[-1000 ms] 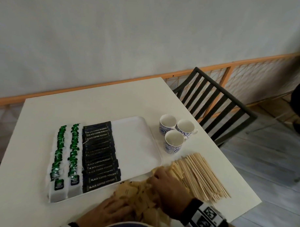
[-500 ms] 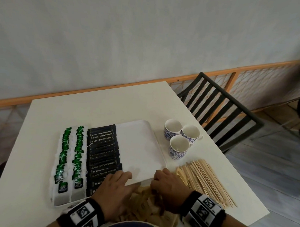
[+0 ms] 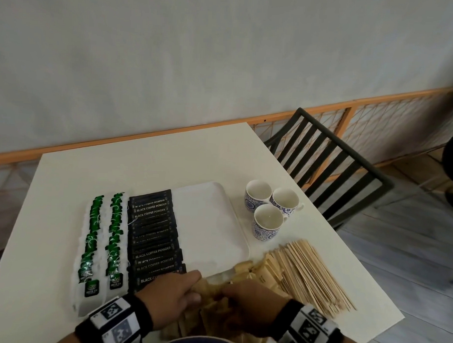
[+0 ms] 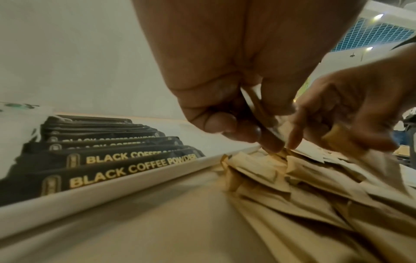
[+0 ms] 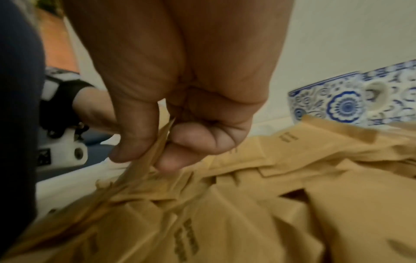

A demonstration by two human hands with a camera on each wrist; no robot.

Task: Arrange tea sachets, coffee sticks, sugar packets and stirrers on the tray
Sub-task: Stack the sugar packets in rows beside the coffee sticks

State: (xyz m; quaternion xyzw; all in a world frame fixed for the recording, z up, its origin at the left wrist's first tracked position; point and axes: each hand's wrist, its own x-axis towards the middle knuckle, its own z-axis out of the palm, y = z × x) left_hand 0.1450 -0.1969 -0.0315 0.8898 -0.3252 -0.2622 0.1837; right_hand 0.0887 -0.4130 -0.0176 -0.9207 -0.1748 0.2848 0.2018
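Note:
A white tray (image 3: 213, 222) holds two rows of green tea sachets (image 3: 102, 239) and a row of black coffee sticks (image 3: 154, 235); its right half is bare. Brown sugar packets (image 3: 265, 269) lie heaped at the tray's near edge. My left hand (image 3: 175, 295) pinches a thin stack of sugar packets (image 4: 258, 113) between thumb and fingers. Close beside it, my right hand (image 3: 251, 303) pinches a sugar packet (image 5: 155, 147) that rises from the heap (image 5: 270, 204). Wooden stirrers (image 3: 311, 274) lie fanned out to the right.
Three blue-patterned white cups (image 3: 267, 211) stand right of the tray on the white table (image 3: 143, 168). A black slatted chair (image 3: 331, 162) stands by the table's right side. The table's near right corner lies just beyond the stirrers.
My left hand came up from the pile's left side to the tray's near edge and now pinches packets beside my right hand. The head view shifted slightly.

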